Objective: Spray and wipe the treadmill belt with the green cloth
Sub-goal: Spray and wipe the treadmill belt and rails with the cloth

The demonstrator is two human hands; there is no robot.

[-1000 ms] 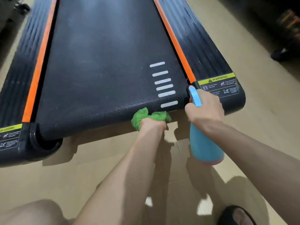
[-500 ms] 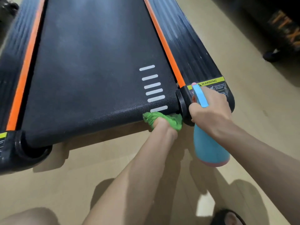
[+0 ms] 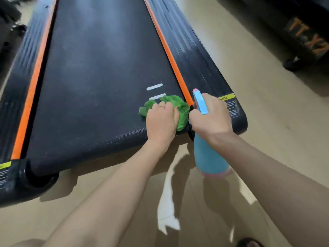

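The black treadmill belt [image 3: 92,82] runs away from me between two orange stripes. My left hand [image 3: 161,120] lies on top of the bunched green cloth [image 3: 179,107] and presses it onto the belt's near right corner, over the white stripe marks. Its fingers curl over the cloth. My right hand [image 3: 211,116] grips the neck of a blue spray bottle [image 3: 208,157] with a pink base. The bottle hangs upright just off the treadmill's right rear corner, above the floor.
The right side rail [image 3: 194,56] carries a yellow warning label [image 3: 228,98]. A matching label sits on the left end cap [image 3: 10,175]. Beige floor surrounds the treadmill. Dark equipment with orange lettering [image 3: 308,38] stands at the far right. A dark sandal [image 3: 249,243] shows at the bottom edge.
My left hand has moved the cloth from under the belt's rear edge up onto the belt's top at the right corner. The bottle stayed by the right corner.
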